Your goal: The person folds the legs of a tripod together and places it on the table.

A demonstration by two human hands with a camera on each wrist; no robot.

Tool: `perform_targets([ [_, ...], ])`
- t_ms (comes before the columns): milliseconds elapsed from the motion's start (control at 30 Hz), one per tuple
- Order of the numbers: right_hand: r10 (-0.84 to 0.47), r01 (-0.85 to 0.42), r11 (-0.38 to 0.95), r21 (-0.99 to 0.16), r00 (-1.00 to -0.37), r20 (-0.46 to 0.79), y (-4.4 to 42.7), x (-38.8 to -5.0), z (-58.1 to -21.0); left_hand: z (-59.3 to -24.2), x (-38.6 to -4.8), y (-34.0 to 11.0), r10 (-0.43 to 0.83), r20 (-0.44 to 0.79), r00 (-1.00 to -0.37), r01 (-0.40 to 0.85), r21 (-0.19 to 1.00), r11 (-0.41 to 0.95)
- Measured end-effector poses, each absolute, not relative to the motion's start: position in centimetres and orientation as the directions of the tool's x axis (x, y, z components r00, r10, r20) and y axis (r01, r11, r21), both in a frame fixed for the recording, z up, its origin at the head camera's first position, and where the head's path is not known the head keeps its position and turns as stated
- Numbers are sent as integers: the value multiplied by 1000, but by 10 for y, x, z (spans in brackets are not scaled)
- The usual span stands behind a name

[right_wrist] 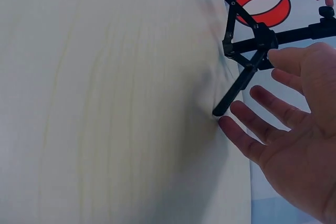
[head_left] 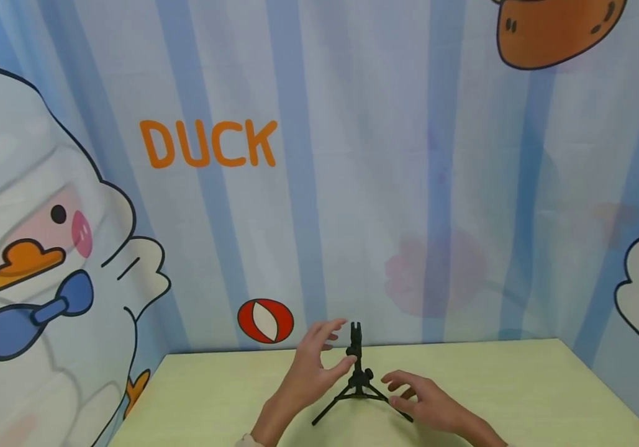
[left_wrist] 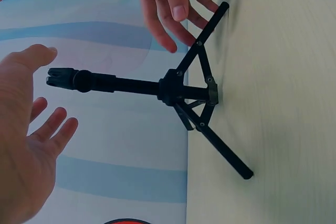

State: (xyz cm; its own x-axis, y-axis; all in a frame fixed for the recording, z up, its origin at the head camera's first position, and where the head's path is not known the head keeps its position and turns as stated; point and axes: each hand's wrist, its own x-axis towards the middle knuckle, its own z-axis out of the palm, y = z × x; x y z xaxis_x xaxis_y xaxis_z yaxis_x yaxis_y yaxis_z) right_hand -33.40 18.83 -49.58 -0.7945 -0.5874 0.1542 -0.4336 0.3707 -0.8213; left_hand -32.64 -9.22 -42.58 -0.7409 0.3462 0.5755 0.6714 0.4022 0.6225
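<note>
A small black tripod stand (head_left: pixel 359 376) stands upright on the table with its legs spread. Its short column ends in a forked clip, seen clearly in the left wrist view as a notched tip (left_wrist: pixel 60 78). My left hand (head_left: pixel 312 366) is beside the upper column, thumb and fingers parted around the clip's level, with a gap to it in the left wrist view. Low on the other side, my right hand (head_left: pixel 425 400) is near one leg, its fingers loosely bent. In the right wrist view that leg (right_wrist: pixel 231 95) passes close to the fingertips; whether they touch, I cannot tell.
The pale yellow table (head_left: pixel 213 391) ends at a striped blue curtain (head_left: pixel 341 186) close behind the tripod. The curtain carries printed ducks, a red and white ball (head_left: pixel 266 321) and orange lettering. It also hangs along both sides of the table.
</note>
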Motion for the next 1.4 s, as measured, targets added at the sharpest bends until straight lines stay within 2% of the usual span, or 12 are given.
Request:
perform_targets([
  [367,-577,-404,358,-842,-804,141,178,-340,-508,-433,-334,-74,340,598,-726,688,632,357],
  [633,-667,-392,276,-878,-736,119,182,-355,-516,-433,-342,-67,320,620,-717,697,637,328],
  [900,-670,-185,192,-964,-742,9,182,-354,-511,-438,-347,-63,299,642,-706,708,636,307],
  [1400,-756,34,87,-996,-648,-88,181,-363,-506,-437,-346,-63,315,602,-734,679,666,309],
])
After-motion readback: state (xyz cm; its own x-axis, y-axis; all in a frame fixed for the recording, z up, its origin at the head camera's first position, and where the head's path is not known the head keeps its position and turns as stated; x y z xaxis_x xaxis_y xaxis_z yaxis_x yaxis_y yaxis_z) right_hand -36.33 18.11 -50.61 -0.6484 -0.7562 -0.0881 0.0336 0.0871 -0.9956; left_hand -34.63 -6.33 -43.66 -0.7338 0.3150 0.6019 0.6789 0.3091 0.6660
